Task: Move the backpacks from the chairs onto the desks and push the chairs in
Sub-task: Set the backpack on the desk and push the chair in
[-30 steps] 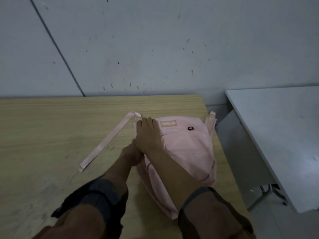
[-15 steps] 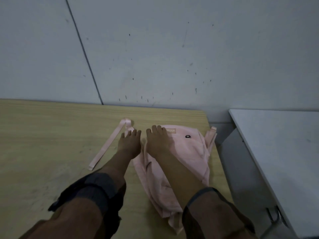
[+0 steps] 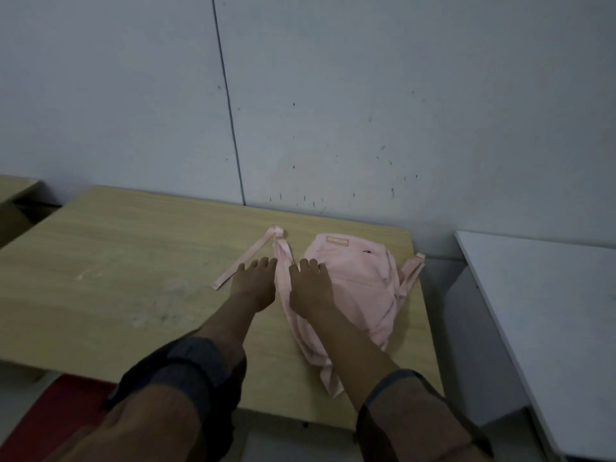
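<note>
A pale pink backpack [image 3: 360,288] lies flat on the right end of the wooden desk [image 3: 133,278], its label toward the wall. One strap [image 3: 248,258] trails left across the desk, another hangs off the right edge. My right hand [image 3: 310,286] rests flat on the bag's left side, fingers spread. Just left of the bag, my left hand [image 3: 255,283] is flat, fingers extended, holding nothing. A red seat [image 3: 56,418], likely the chair, shows at the lower left below the desk edge.
A white desk [image 3: 546,315] stands to the right, with a gap of floor between it and the wooden desk. The grey wall runs directly behind both. Another wooden surface [image 3: 13,190] shows at the far left.
My left hand came out from under the right one and now lies flat beside the bag. My view has pulled back, so more of the desk and a red seat show.
</note>
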